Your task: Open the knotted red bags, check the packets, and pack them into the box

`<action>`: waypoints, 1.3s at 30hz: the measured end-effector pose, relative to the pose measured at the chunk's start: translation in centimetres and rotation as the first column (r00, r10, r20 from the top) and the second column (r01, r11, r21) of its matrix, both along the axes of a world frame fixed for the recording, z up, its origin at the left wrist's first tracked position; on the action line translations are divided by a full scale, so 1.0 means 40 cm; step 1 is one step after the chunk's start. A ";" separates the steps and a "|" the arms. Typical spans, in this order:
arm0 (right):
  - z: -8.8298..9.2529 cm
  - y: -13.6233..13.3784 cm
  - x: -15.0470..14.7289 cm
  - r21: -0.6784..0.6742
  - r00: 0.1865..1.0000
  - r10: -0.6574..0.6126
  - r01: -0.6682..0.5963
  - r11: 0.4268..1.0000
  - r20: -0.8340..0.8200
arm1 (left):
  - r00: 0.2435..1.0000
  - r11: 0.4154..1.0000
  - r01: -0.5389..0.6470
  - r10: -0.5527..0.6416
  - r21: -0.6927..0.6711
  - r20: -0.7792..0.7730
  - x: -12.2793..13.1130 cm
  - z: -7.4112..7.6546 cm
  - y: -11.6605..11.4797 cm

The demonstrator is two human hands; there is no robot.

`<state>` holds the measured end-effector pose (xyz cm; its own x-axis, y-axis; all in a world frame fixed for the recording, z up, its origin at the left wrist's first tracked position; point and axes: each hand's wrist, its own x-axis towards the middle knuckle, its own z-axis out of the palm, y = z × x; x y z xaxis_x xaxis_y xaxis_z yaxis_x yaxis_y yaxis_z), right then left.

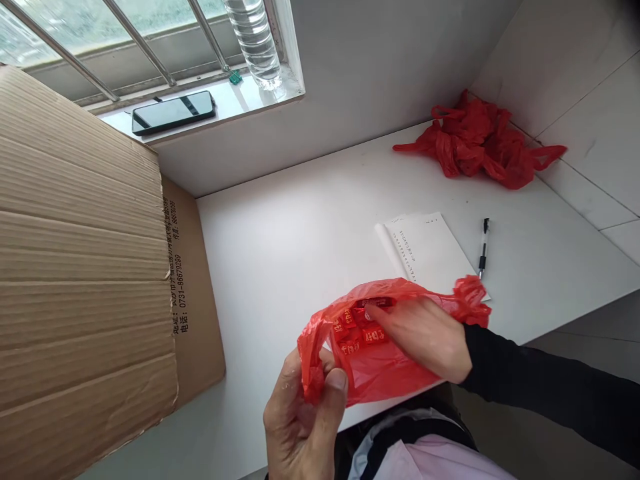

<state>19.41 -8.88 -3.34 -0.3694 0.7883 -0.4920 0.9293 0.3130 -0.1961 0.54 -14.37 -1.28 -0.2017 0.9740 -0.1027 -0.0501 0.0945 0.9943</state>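
Note:
A thin red plastic bag (395, 380) is held with its mouth spread at the table's near edge. My left hand (310, 413) pinches the left side of its rim between thumb and fingers. Inside lie several small red packets (350, 347) with gold printed characters. My right hand (425, 333) reaches into the bag from the right, its fingertips against a red packet at the back. Those fingers are partly hidden and blurred, so whether they grip it is unclear.
On the white table (280, 253) lie a notebook (425, 243) with writing, a pen (483, 247) and a crumpled red bag (480, 140). A cardboard box (85, 280) stands at left. The windowsill holds a phone (174, 112) and a clear bottle (255, 47).

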 end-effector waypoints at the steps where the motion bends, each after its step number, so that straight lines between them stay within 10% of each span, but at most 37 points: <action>1: 0.001 0.004 0.005 -0.005 1.000 -0.004 0.004 1.000 0.030 | 1.000 1.000 -0.013 0.013 -0.004 -0.008 -0.002 -0.003 -0.003; 39: -0.010 0.006 -0.038 0.016 0.992 0.069 -0.071 0.997 0.106 | 0.999 1.000 -0.002 0.003 -0.022 0.036 -0.021 -0.022 -0.014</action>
